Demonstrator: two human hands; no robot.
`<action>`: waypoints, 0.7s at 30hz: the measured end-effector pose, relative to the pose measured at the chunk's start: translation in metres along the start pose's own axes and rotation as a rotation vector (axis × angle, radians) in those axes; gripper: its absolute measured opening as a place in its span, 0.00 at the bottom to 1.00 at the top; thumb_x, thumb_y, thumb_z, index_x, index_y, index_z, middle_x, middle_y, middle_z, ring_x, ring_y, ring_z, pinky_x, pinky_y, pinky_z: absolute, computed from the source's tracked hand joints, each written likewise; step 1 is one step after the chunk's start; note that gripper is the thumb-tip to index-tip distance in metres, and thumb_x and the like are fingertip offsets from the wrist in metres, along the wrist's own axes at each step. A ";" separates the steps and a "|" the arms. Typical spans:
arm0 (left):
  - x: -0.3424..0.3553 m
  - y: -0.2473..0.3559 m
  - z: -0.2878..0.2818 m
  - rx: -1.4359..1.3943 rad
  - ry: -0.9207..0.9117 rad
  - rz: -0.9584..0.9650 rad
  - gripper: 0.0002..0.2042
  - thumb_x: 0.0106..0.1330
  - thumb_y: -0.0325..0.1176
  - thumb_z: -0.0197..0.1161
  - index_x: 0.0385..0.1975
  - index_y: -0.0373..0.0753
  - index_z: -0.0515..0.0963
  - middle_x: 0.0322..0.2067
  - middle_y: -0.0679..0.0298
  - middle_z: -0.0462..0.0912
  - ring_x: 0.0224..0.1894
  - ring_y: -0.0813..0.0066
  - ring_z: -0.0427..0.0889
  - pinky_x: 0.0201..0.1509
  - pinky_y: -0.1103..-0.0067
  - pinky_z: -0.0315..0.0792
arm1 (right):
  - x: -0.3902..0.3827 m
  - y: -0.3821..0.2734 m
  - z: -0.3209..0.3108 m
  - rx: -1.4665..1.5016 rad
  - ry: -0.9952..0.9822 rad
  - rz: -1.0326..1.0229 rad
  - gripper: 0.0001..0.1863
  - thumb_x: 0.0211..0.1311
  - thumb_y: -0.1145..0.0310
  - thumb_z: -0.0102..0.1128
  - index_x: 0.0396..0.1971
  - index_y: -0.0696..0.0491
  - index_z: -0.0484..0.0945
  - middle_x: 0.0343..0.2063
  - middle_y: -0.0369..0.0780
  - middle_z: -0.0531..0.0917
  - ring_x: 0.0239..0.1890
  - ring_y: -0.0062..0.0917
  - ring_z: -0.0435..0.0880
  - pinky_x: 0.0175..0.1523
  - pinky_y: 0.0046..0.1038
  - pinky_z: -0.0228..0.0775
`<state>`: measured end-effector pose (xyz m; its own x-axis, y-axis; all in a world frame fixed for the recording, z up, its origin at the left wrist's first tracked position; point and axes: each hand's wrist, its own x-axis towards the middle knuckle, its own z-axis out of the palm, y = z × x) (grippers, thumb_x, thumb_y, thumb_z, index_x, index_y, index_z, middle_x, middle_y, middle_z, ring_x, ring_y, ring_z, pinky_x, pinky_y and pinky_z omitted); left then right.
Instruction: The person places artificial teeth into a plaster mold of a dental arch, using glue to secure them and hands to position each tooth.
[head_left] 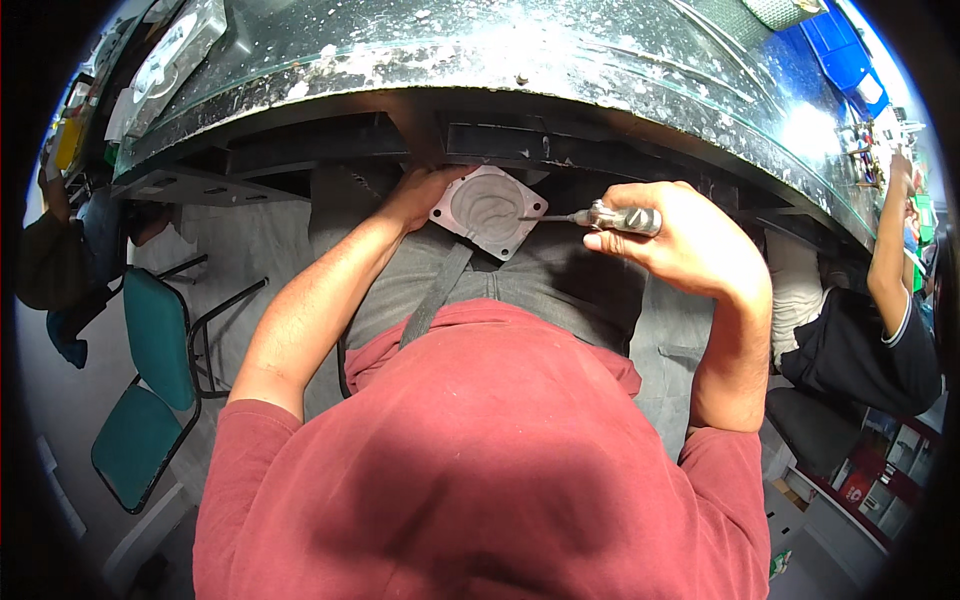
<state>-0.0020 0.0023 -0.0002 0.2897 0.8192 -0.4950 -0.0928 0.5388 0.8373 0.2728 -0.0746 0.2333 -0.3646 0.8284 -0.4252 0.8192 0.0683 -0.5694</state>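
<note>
My left hand (418, 196) grips the left edge of a square metal casting (487, 208), tilted above my lap. The casting has a round recess with curved marks inside and holes at its corners. In my closed right hand (685, 238) is a silvery hand-held rotary tool (628, 220) with a long thin shaft. Its shaft points left, and the tip meets the right part of the casting's face; whether it touches, I cannot tell. A dark grey strap (437, 295) runs from below the casting down to my shirt.
Beyond my hands is the edge of a worn, paint-spotted workbench (420, 60). A metal piece (180, 65) lies at its far left, a blue bin (840, 50) at its far right. Green chairs (158, 340) stand at left. One co-worker (860, 345) sits at right, another (55, 260) at left.
</note>
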 end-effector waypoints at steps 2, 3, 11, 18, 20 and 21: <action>0.001 -0.001 -0.001 0.016 0.016 0.025 0.26 0.65 0.33 0.72 0.58 0.23 0.72 0.53 0.47 0.81 0.52 0.59 0.85 0.54 0.68 0.82 | -0.002 -0.002 0.000 0.067 -0.055 -0.084 0.16 0.63 0.56 0.70 0.37 0.55 0.83 0.23 0.47 0.82 0.25 0.40 0.82 0.34 0.37 0.71; 0.002 -0.001 -0.002 0.007 -0.019 0.018 0.28 0.65 0.33 0.72 0.59 0.23 0.71 0.53 0.47 0.81 0.52 0.59 0.85 0.53 0.68 0.82 | -0.002 -0.005 0.001 0.068 -0.054 -0.085 0.16 0.63 0.56 0.70 0.37 0.55 0.83 0.23 0.47 0.82 0.25 0.40 0.82 0.34 0.37 0.71; -0.003 0.000 0.000 0.042 0.036 -0.001 0.28 0.66 0.37 0.72 0.61 0.27 0.73 0.56 0.51 0.81 0.55 0.64 0.82 0.57 0.71 0.79 | -0.004 -0.007 -0.008 0.017 -0.025 0.030 0.17 0.64 0.56 0.69 0.37 0.57 0.83 0.23 0.48 0.82 0.24 0.38 0.80 0.34 0.36 0.71; 0.004 -0.006 -0.008 0.055 -0.062 -0.010 0.27 0.66 0.40 0.72 0.59 0.29 0.75 0.56 0.51 0.81 0.55 0.66 0.82 0.56 0.72 0.79 | -0.017 -0.016 -0.018 -0.097 0.075 0.073 0.16 0.62 0.57 0.71 0.35 0.56 0.84 0.22 0.48 0.82 0.24 0.39 0.81 0.33 0.36 0.70; 0.007 -0.009 -0.011 0.055 -0.029 -0.042 0.26 0.66 0.41 0.72 0.59 0.30 0.77 0.56 0.52 0.81 0.54 0.66 0.82 0.55 0.73 0.79 | -0.018 -0.018 -0.019 -0.119 0.023 0.101 0.16 0.62 0.57 0.71 0.35 0.56 0.83 0.22 0.48 0.82 0.24 0.40 0.80 0.33 0.36 0.70; 0.008 -0.009 -0.011 0.098 -0.040 0.020 0.26 0.66 0.42 0.72 0.58 0.30 0.78 0.56 0.52 0.82 0.53 0.67 0.82 0.54 0.74 0.78 | -0.018 -0.018 -0.019 -0.103 0.008 0.080 0.16 0.62 0.56 0.71 0.35 0.56 0.83 0.22 0.48 0.82 0.25 0.42 0.81 0.33 0.37 0.70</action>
<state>-0.0092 0.0059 -0.0142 0.3270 0.8200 -0.4698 -0.0060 0.4989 0.8666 0.2730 -0.0804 0.2642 -0.2928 0.8377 -0.4611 0.8871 0.0580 -0.4579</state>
